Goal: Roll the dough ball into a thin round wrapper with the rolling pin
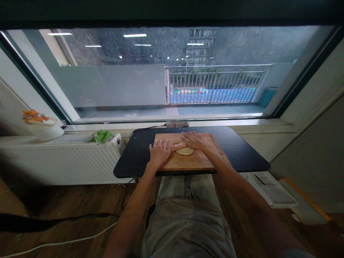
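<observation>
A wooden board (188,163) lies on a small black table (242,154) in front of me. A flat round piece of pale dough (185,151) rests on the board. A rolling pin (179,145) with a reddish middle lies across the dough's far edge. My left hand (159,151) presses on the pin's left end, its fingers curled over it. My right hand (195,140) lies flat with fingers stretched out over the pin's right end and the dough.
A white radiator (61,161) stands to the left, with a green cloth (101,136) and a white pot (44,129) on its top. A large window (161,71) is behind the table. Cables (61,242) run across the wooden floor.
</observation>
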Demonstrator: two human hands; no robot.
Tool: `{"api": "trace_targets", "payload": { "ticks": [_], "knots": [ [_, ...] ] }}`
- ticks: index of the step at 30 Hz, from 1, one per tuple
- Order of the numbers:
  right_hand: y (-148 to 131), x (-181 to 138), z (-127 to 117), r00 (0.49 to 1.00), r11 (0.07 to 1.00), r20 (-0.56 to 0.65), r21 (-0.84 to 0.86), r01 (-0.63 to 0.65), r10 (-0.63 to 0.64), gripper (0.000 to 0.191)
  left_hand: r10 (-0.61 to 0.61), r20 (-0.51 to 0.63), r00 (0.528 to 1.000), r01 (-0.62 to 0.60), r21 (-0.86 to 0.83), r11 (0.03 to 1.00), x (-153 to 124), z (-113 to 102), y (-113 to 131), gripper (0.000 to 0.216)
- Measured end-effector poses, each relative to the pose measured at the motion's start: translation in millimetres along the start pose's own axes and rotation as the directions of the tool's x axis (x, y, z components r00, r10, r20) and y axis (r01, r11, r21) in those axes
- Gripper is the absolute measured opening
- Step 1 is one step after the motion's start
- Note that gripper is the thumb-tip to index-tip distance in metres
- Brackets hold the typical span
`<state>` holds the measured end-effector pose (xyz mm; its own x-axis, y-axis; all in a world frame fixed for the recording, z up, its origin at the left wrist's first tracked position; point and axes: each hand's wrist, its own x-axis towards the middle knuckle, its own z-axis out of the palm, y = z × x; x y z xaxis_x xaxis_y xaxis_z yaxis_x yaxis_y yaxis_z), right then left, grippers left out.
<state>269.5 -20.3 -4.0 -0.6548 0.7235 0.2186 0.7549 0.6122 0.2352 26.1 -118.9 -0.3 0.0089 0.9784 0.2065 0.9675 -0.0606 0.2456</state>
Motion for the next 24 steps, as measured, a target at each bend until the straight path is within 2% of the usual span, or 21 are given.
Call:
{"api": "trace_targets", "payload": {
  "ticks": [6,12,17,20,24],
  "knots": [
    [-20,-29,-7,0.995,0.995,0.010,0.022,-0.097,0.097,0.048,0.021,-0.012,1.000,-0.021,0.015,1.000,7,-1,-1,0.053],
    [-50,-56,-37,0.970,0.970,0.055,0.022,-0.240,0.239,0.047,0.102,0.007,0.995,-0.103,0.054,0.993,13,1,-2,0.049],
    [-76,-67,-53,0.883,0.878,0.013,0.105,-0.467,0.469,0.051,0.136,0.001,0.991,-0.136,0.093,0.986,17,9,-5,0.046],
    [-91,-77,-54,0.852,0.847,-0.034,0.131,-0.515,0.523,0.055,0.174,-0.013,0.985,-0.172,0.104,0.980,20,15,-8,0.047],
    [-107,-92,-52,0.837,0.834,-0.081,0.183,-0.521,0.541,0.058,0.283,-0.035,0.958,-0.279,0.100,0.955,23,23,-12,0.043]
  ]
}}
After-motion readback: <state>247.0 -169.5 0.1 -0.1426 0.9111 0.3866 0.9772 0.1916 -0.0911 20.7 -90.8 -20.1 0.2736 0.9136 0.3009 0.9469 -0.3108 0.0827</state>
